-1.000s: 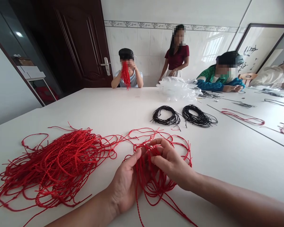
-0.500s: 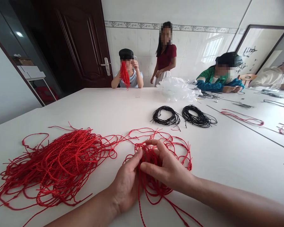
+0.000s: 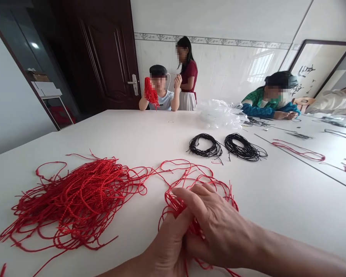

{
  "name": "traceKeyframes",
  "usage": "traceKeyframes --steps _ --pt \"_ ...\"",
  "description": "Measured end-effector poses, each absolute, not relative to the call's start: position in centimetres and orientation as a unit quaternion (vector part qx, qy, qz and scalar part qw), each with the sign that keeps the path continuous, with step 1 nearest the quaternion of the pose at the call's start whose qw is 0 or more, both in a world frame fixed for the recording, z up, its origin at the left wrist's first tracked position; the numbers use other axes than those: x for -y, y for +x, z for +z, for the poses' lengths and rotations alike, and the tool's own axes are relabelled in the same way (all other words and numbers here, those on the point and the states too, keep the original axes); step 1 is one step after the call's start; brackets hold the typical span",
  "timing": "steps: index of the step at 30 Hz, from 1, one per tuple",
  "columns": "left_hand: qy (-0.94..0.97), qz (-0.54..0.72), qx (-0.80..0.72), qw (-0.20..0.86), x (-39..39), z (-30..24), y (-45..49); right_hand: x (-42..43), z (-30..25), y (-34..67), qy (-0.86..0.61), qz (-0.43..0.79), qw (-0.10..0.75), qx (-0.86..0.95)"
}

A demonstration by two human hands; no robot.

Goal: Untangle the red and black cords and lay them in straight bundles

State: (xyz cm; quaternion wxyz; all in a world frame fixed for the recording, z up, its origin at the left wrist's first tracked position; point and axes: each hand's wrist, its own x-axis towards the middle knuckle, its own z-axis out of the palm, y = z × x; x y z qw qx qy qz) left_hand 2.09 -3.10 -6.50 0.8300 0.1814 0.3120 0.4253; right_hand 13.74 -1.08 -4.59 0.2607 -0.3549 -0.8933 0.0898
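Note:
A large tangled heap of thin red braided cords (image 3: 77, 200) lies on the white table (image 3: 109, 134) at the lower left. Loose loops run from it to a smaller bunch of the same cords (image 3: 175, 204) gathered in my hands. My left hand (image 3: 168, 246) closes on this bunch from below. My right hand (image 3: 219, 231) lies across it and partly covers my left hand. Both hands pinch the strands, and their fingertips are largely hidden.
Two coils of black cord (image 3: 205, 146) (image 3: 243, 149) lie ahead on the table, beyond them a bundle of clear plastic (image 3: 219, 114). A seated person (image 3: 158, 92) holds a red tassel, and another person (image 3: 188, 77) stands behind. More people sit at the right.
My hands have moved closer to me and together, with the right now over the left. The standing person has moved left, behind the seated one holding the tassel.

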Motion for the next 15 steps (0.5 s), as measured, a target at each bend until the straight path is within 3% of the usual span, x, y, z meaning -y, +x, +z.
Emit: traceKeyframes --steps 8,11,15 --pt "0.103 0.442 -0.370 0.810 2.6 -6.4 1.5 -5.2 -0.8 13.2 -0.262 0.246 0.073 0.930" --pt "0.096 0.481 -0.358 0.795 2.4 -6.4 1.2 -9.0 -0.7 10.7 -0.253 0.221 0.056 0.940" --pt "0.133 0.442 -0.377 0.803 3.1 -6.6 1.8 -12.8 -2.5 8.1 -0.363 0.129 0.072 0.920"
